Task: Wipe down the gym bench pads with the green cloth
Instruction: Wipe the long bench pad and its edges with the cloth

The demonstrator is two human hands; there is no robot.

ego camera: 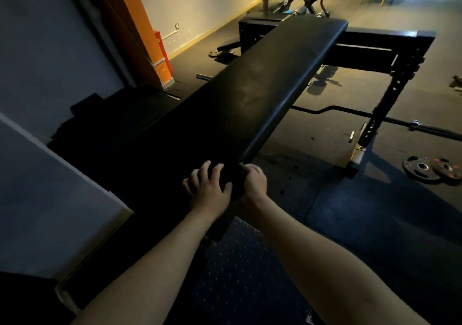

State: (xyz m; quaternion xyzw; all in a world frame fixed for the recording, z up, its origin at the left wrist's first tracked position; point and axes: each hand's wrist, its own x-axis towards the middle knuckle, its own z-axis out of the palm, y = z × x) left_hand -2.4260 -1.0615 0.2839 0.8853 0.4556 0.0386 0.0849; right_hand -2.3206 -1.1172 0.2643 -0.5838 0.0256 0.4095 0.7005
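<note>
Long black bench pad (262, 94), smooth vinyl with rounded edges and a faint sheen, running away toward the far wall. At its near end, in deep shadow, both hands close together. Left hand (207, 189) laid on the pad with fingers spread and relaxed. Right hand (253, 182) curled at the pad's near right corner, pinching a small dark-green scrap of cloth (241, 165), barely visible between the fingers. Right of the pad, black perforated steel rack frame (390, 99) and a thin barbell (332, 110) on the rubber floor; beyond the frame, round weight plates (425, 168) lying flat.
</note>
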